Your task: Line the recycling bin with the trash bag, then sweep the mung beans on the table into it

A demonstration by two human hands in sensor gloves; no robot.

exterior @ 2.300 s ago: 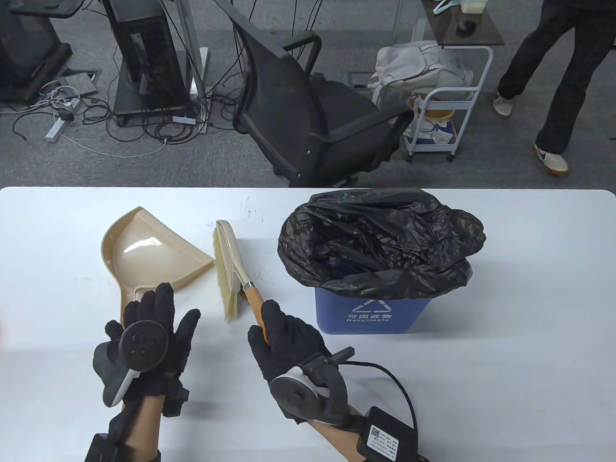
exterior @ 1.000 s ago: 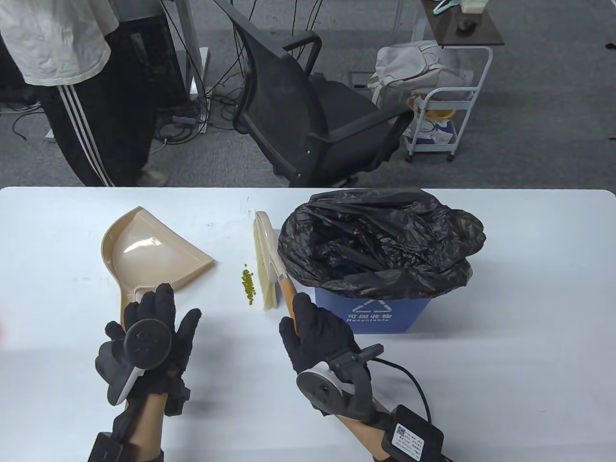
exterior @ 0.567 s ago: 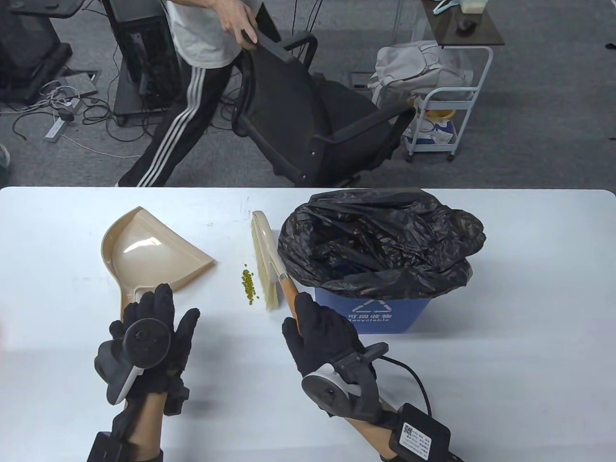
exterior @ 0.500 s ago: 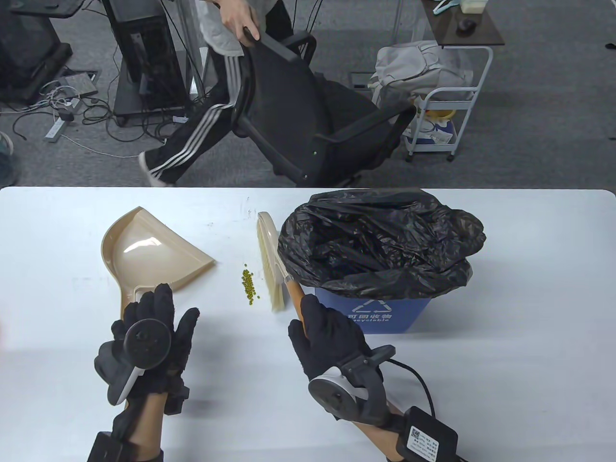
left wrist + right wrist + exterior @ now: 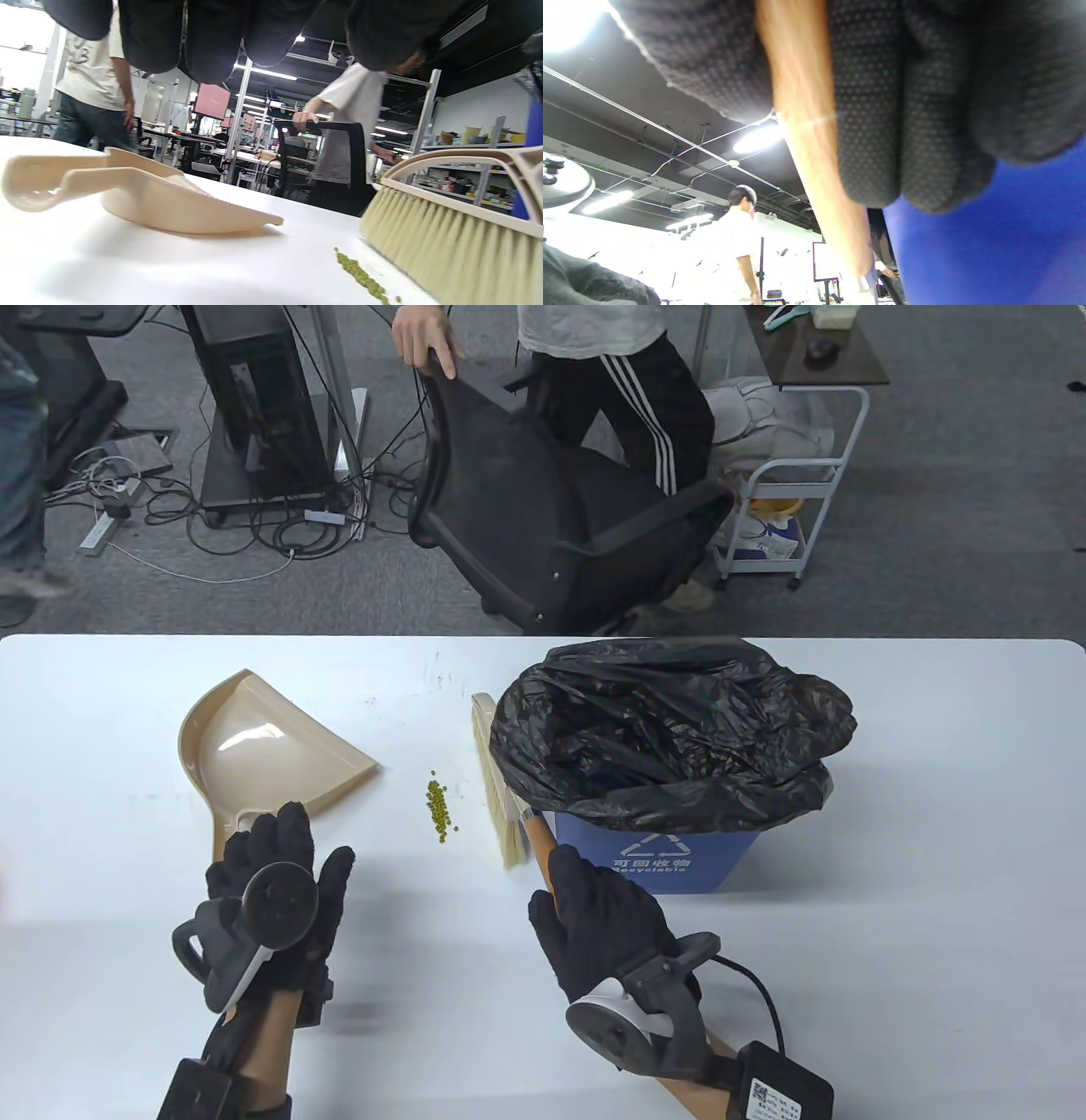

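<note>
Your right hand (image 5: 598, 912): its fingers (image 5: 916, 127) were curled around the wooden handle of the brush (image 5: 496, 789), grasping it
Brush: its pale bristles (image 5: 449, 250) rested on the white counter (image 5: 891, 967), the head lying just beside the bin's left side, partly under the bag's overhang
Your left hand (image 5: 276, 882): it hovered near the dustpan's handle with the fingers (image 5: 212, 38) spread and released, holding nothing
Dustpan (image 5: 263, 746): beige, lying flat on the counter to the left, its open mouth facing the beans
Mung beans (image 5: 439, 808): a small green cluster lay on the counter between the dustpan and the brush, a little apart from the bristles
Recycling bin (image 5: 662, 857): blue, standing on the counter to the right of the brush
Trash bag (image 5: 670, 729): black, lining the bin, its edge folded out over the rim
Behind the counter: a person in striped trousers held the back of a black office chair (image 5: 551, 517)
</note>
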